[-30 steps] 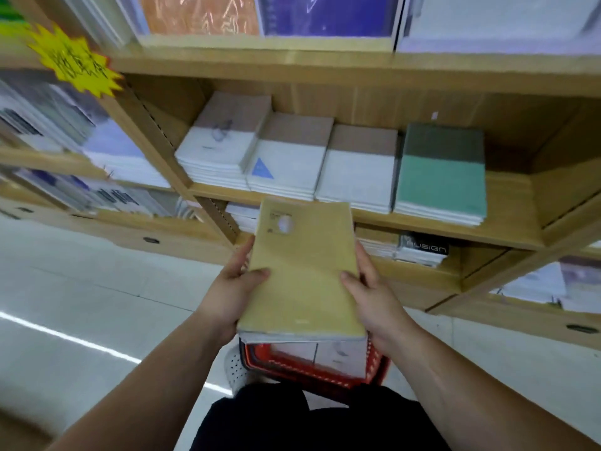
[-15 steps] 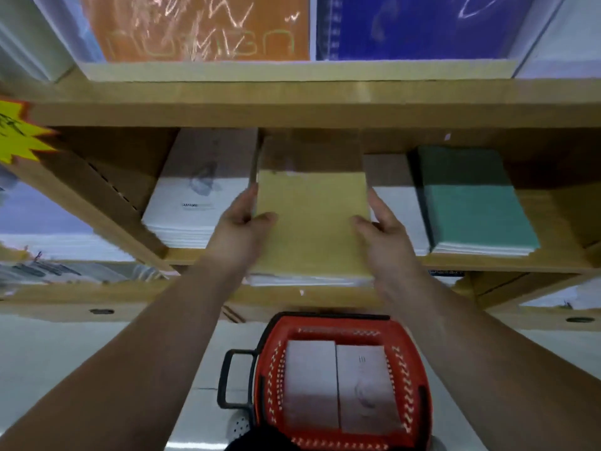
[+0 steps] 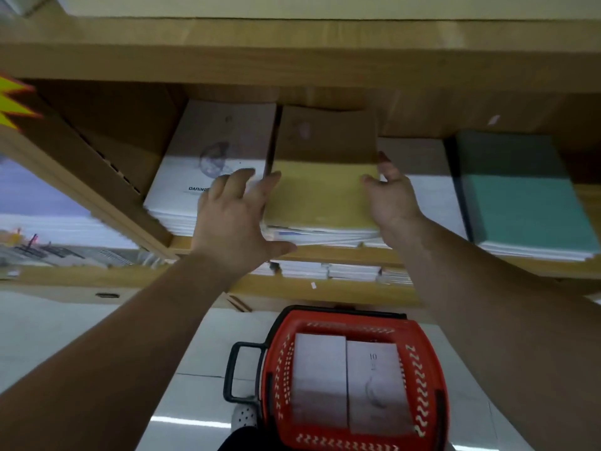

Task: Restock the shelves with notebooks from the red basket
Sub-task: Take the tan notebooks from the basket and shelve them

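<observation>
A stack of yellow-covered notebooks (image 3: 320, 193) lies on the wooden shelf (image 3: 341, 253), on top of a white pile, between a white stack on the left and another on the right. My left hand (image 3: 235, 216) is at the stack's left edge with fingers spread, fingertips touching its side. At the right edge my right hand (image 3: 392, 196) has its fingers apart and rests against the stack. Neither hand grips it. The red basket (image 3: 354, 375) sits on the floor below, with two pale notebooks (image 3: 349, 382) lying side by side in it.
A white notebook stack (image 3: 201, 170) and a green stack (image 3: 523, 203) flank the spot. The shelf board above (image 3: 292, 63) hangs low over the piles. More notebooks lie on the lower shelf (image 3: 325, 270). A yellow star tag (image 3: 13, 105) is at the left edge.
The yellow stack went from held above the basket to lying on the shelf pile, pushed deeper in. Both hands have loosened from its sides and opened.
</observation>
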